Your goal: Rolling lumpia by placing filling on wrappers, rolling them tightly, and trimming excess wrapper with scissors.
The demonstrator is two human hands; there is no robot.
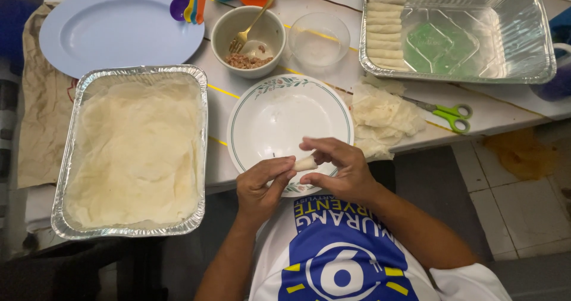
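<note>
Small roll [305, 164] pinched between both hands [306, 176] above empty plate [279, 108], wrappers filling left tray [71, 140]

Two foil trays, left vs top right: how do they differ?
The left rectangular foil tray is covered across its whole bottom by pale flat wrapper sheets; the top-right rectangular foil tray is mostly bare, with a column of finished pale rolls along its left side. The left one overhangs the table's near edge. Both are shiny disposable aluminium.
</note>
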